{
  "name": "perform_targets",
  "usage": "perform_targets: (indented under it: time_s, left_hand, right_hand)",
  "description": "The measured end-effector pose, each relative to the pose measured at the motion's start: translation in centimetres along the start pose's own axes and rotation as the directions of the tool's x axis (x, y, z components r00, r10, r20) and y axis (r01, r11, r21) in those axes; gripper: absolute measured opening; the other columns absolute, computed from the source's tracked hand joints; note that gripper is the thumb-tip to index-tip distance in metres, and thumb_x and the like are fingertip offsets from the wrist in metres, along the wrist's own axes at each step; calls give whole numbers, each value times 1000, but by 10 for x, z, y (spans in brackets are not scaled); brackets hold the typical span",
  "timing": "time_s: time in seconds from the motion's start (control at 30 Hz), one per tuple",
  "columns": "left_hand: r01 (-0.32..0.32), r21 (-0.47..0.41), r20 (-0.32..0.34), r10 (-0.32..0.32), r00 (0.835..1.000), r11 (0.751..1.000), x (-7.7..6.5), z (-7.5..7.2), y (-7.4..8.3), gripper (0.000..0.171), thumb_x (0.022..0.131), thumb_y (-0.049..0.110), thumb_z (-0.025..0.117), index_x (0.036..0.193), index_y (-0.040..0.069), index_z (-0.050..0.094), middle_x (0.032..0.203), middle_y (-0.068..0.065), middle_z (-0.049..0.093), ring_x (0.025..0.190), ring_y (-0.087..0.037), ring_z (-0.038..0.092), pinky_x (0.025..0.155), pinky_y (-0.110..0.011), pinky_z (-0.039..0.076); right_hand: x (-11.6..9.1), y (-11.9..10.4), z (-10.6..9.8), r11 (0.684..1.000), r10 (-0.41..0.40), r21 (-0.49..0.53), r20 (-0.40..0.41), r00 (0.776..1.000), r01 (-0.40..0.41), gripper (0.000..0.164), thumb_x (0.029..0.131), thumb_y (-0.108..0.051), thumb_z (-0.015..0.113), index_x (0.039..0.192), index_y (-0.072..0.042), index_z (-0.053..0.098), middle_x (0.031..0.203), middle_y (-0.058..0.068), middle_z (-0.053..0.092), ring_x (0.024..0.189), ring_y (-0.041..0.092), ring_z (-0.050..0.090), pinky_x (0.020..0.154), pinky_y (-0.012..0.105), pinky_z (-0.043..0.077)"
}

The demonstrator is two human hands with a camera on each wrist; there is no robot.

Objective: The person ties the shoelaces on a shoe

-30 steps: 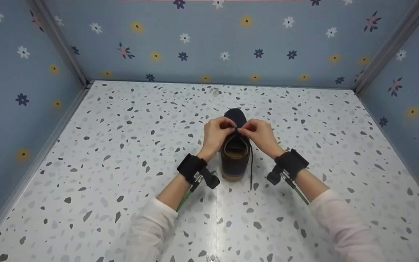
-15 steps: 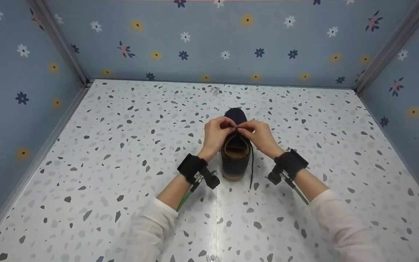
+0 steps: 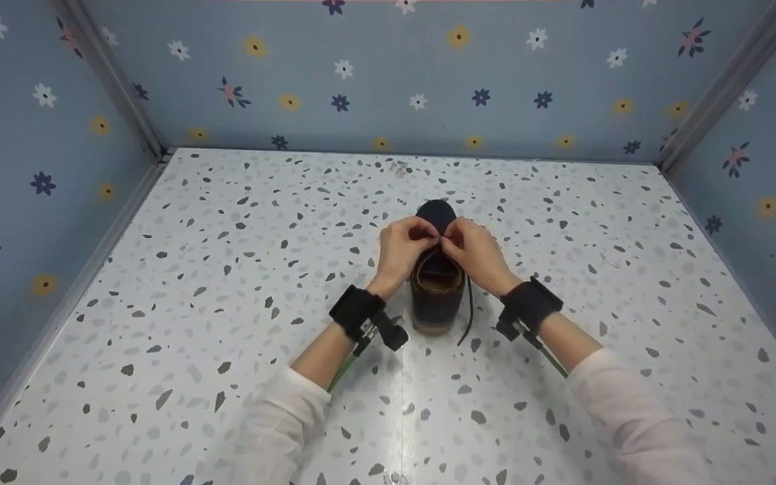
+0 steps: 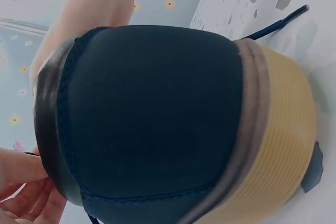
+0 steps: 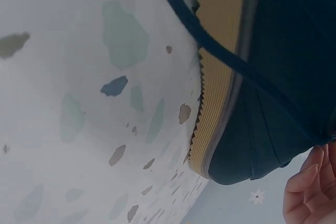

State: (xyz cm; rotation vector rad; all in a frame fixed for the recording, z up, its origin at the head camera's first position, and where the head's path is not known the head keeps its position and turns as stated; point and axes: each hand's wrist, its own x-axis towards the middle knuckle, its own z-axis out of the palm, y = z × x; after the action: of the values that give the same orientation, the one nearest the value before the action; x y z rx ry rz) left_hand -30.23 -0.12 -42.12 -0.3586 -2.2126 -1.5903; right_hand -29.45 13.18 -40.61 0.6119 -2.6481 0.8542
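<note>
A dark navy lace-up shoe (image 3: 436,311) with a tan ribbed sole (image 4: 286,119) stands upright, its toe pointing away and its heel towards me. My left hand (image 3: 399,246) pinches the shoelace at the top of the lacing, from the shoe's left side. From the other side, my right hand (image 3: 481,252) pinches lace at the same spot, fingertips nearly meeting the left ones. The pinched bit itself is mostly hidden by the fingers. One lace end (image 3: 470,316) hangs down the shoe's right side to the surface; the right wrist view has this lace (image 5: 210,48) crossing the sole.
The shoe stands on a white speckled surface (image 3: 260,370). Blue flowered panels rise at the back (image 3: 388,81), left (image 3: 11,202) and right (image 3: 765,168). Each wrist wears a black strap with a camera and a green cable.
My right hand has turned slightly and drawn its fingers closer in, its wrist shifting a little left. The hanging lace end has swung and now bends leftward at its tip. The left hand stays put.
</note>
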Motion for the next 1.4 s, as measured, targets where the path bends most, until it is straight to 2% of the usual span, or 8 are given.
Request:
perform_targets:
  time_s: [0.07,0.23,0.43,0.6,0.83,1.0,1.13,1.4]
  left_hand:
    - [18,11,11,-18,1000,1000,0,0,1,8,56,9,60,62,12,56,60,4,51,55,-5,45,53,-18,34]
    - [0,50,-2,0,1000,999,1,2,-4,7,56,12,60,62,14,55,59,6,51,53,-4,45,52,-17,34]
    - [-35,-13,12,35,999,999,-4,-6,12,10,55,5,60,61,11,55,58,4,50,52,-3,45,50,-16,35]
    - [-69,7,35,68,997,998,-5,-10,16,8,57,5,59,62,10,55,60,3,50,53,-3,44,49,-16,34]
    - [-90,29,10,90,996,995,-6,-7,11,9,55,5,59,61,11,55,59,5,49,53,-2,44,50,-15,34]
    - [-102,21,3,101,995,995,-6,-7,12,9,55,5,59,61,11,55,59,4,49,53,-3,44,50,-15,34]
    - [-105,24,2,105,994,994,-6,-7,13,9,55,5,59,61,10,55,59,4,49,53,-3,44,50,-15,34]
    - [-98,2,10,98,995,995,-7,-8,12,10,56,3,59,63,10,55,62,2,50,55,-5,45,50,-16,34]
  right_hand:
    - [0,0,1,1000,-1,-21,-1,1000,1,12,71,-24,44,74,-13,40,65,-5,42,56,6,39,48,20,32]
    - [-1,2,1,1000,-14,-18,-11,1000,14,13,71,-24,44,75,-14,39,65,-5,41,56,6,39,47,20,32]
    - [0,5,-4,982,-25,186,-17,1000,27,14,69,-23,47,78,-11,44,65,-5,44,56,6,39,48,21,32]
    - [3,7,-9,959,53,279,-12,999,-48,16,73,-26,42,80,-12,48,68,-5,46,59,7,42,51,22,33]
    - [9,9,-12,923,99,362,111,989,-133,22,73,-26,42,83,-10,53,71,1,50,64,9,44,56,22,36]
    - [10,10,-13,923,91,354,181,979,-151,24,71,-28,44,83,-10,55,78,-1,49,70,8,44,60,23,34]
    - [11,11,-13,931,88,332,197,976,-150,23,69,-30,46,78,-12,57,74,-1,48,67,10,43,58,25,34]
    - [13,10,-13,915,64,379,201,977,-138,19,67,-25,50,75,-9,56,71,0,50,60,12,43,54,24,33]
